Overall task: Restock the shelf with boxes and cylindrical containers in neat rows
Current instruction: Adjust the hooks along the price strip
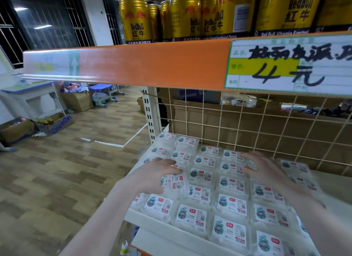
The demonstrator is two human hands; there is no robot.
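left hand [152,174]: hovering over the left side of the shelf [133,213], fingers loosely curled round one skewed box [178,181] that sits turned out of line with its neighbours. My guess is it's getting twisted back square, since everything else around it faces the same way.

right hand [264,167]: fingers spread and fairly straight, lying flat on the boxes toward the back right. It's blurry, so I can't say if it's pressing hard or just touching. It isn't wrapped round anything.

boxes [231,205]: clear flat packs with white labels, laid in rows from the front lip back to the wire grid [266,126]. Labels up so shoppers can read them, I reckon. The rows run tidy down the middle and are looser at the left edge.

cans [183,17]: gold cylinders standing upright on the shelf above, packed close to its front edge.

price tag [289,63]: handwritten card on the orange rail [152,65] at the upper shelf's front.

shelf surface: pale and mostly covered, with a bare patch at the right back corner.

room: wood-pattern floor [57,170], cardboard cartons [76,101] and small desks by the far wall, barred dark windows [38,23].

how far along: looks like mostly straightening left.
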